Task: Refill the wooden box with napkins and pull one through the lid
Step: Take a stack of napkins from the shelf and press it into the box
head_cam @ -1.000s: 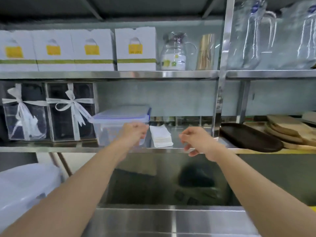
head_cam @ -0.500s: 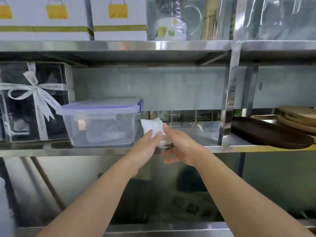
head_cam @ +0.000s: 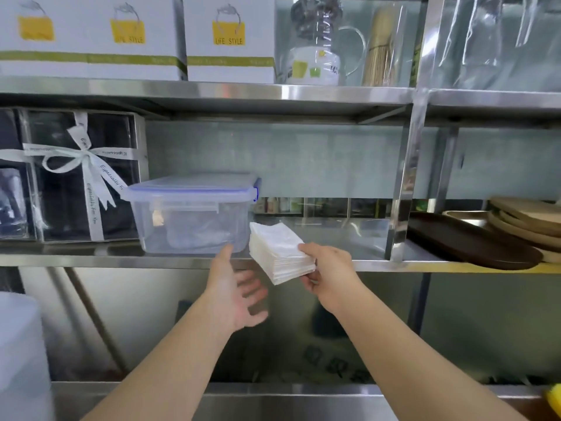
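A thick stack of white napkins hangs tilted over the front edge of the steel shelf. My right hand grips the stack's near right corner, thumb on top and fingers beneath. My left hand hovers just left of and below the stack, palm turned inward and fingers spread, holding nothing. The wooden box is not in view.
A clear plastic container with a blue-trimmed lid stands on the shelf left of the napkins. Ribboned gift boxes sit further left. Dark and wooden trays fill the right. White cartons line the upper shelf. A steel counter edge lies below.
My right hand has drawn the napkin stack off the shelf towards me. My left hand let go of it and dropped lower with fingers spread.
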A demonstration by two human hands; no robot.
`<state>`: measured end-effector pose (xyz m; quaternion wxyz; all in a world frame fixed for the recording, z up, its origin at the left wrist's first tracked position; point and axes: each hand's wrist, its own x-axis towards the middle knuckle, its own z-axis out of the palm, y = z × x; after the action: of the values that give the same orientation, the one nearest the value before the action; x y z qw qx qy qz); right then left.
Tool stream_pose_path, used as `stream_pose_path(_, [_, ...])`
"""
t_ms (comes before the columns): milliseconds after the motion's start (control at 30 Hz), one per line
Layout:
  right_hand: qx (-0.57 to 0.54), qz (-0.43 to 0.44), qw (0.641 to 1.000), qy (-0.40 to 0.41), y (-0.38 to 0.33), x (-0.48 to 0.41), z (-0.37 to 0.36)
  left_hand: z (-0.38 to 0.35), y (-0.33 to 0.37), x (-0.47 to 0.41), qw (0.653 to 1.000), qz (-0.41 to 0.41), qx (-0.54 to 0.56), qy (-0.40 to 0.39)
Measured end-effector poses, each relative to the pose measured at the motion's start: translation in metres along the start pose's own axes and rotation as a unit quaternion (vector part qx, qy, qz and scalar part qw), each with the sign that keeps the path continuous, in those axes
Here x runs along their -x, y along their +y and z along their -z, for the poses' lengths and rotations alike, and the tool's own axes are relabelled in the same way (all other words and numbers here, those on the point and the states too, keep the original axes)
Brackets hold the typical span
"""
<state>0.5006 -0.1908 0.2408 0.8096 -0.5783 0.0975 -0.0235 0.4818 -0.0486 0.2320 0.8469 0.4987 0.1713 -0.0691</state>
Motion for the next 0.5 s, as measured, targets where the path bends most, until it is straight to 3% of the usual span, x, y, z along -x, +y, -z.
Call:
stream_pose_path(67, [-0.016,-0.024,0.999,-0.029,-0.001,0.014,0.007,0.013,0.002,0.003,0.996,0.066,0.011,-0.060])
stream_pose_path(133, [-0.031,-0.044,0.996,-0.067,-0.001,0.027,0.015,0.021,0.003,0.007,0.993,0.078,0.012,-0.088])
stream_pose_path(300, [-0.011,-0.050,0.990,-0.131,-0.013,0.058,0.033,0.032,0.009,0.042,0.988,0.108,-0.026,-0.106])
stream_pose_path(500, [0.095,-0.036,0.983,-0.154,-0.028,0.092,0.051,0.035,0.015,0.089,0.979,0.111,-0.140,-0.102])
